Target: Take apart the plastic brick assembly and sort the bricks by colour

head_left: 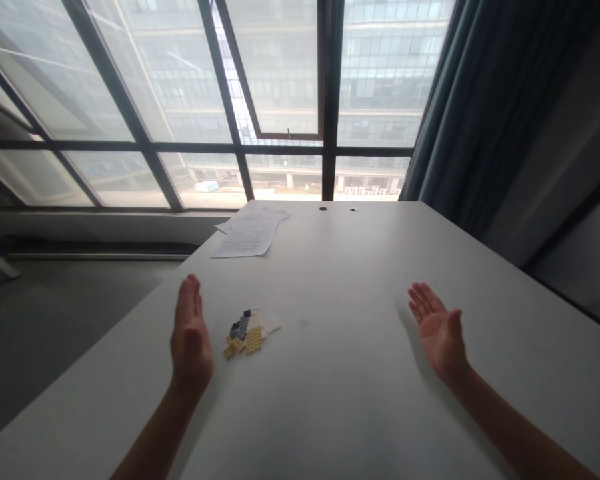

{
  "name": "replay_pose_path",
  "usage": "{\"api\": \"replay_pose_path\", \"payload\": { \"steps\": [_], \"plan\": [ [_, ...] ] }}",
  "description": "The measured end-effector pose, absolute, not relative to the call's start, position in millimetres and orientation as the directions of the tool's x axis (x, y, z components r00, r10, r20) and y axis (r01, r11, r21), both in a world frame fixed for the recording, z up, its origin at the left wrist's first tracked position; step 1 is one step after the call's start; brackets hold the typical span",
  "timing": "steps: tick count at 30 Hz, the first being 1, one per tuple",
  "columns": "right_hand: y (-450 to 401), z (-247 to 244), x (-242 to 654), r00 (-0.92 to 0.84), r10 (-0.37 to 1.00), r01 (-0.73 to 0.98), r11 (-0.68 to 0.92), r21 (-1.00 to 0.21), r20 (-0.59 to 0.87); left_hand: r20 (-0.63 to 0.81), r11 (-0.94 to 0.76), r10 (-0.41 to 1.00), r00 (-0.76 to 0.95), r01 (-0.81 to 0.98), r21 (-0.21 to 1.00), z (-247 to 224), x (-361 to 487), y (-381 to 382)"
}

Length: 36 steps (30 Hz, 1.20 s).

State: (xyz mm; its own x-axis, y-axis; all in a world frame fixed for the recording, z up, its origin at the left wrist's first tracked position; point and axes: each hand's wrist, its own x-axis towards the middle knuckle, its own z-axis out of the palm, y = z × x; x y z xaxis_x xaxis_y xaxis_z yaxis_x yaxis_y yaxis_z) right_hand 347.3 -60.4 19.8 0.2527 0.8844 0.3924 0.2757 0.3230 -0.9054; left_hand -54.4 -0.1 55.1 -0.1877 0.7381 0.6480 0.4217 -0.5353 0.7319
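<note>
Bare left hand (192, 343) and bare right hand (444, 339), grips empty, flank the loose yellow, white and grey plastic brick pile (253, 338) on the white bench (330, 400) — an inward sweep by the nearer left could scatter it.

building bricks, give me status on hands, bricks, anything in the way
Left hand, right hand: open, nothing seen held. Building bricks clustered right of left hand. Nothing visible between; papers farther back.

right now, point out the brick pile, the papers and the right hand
Brick pile (253, 335): head view, on yellow bricks.
Papers (251, 236): head view, on the nearest sheet.
Right hand (440, 335): head view, on the palm.
</note>
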Motion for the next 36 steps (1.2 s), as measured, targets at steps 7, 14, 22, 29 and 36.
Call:
{"api": "replay_pose_path", "payload": {
  "steps": [7, 14, 22, 29, 36],
  "plan": [
    [-128.1, 23.9, 342.8, -0.609, 0.784, 0.703, 0.604, -0.375, 0.121, 0.185, -0.87, 0.481, 0.857, 0.442, 0.218, 40.8, 27.8, -63.6],
    [-121.1, 16.2, 330.1, -0.647, 0.762, 0.712, 0.612, -0.345, 0.017, -0.059, -0.82, 0.478, 0.876, 0.469, 0.328, 24.4, 34.9, -56.8],
    [-123.8, 21.1, 327.9, -0.629, 0.778, 0.724, 0.589, -0.359, 0.008, -0.063, -0.828, 0.47, 0.881, 0.464, 0.315, 27.2, 34.9, -57.9],
    [-122.5, 12.2, 327.6, -0.547, 0.832, 0.761, 0.541, -0.359, 0.094, 0.098, -0.819, 0.517, 0.85, 0.458, 0.346, 20.0, 29.3, -47.9],
    [-120.7, 0.0, 324.6, -0.441, 0.876, 0.813, 0.481, -0.328, 0.194, 0.483, -0.313, 0.862, 0.153, 0.91, 0.271, -0.8, -49.1, 21.6]
  ]
}}
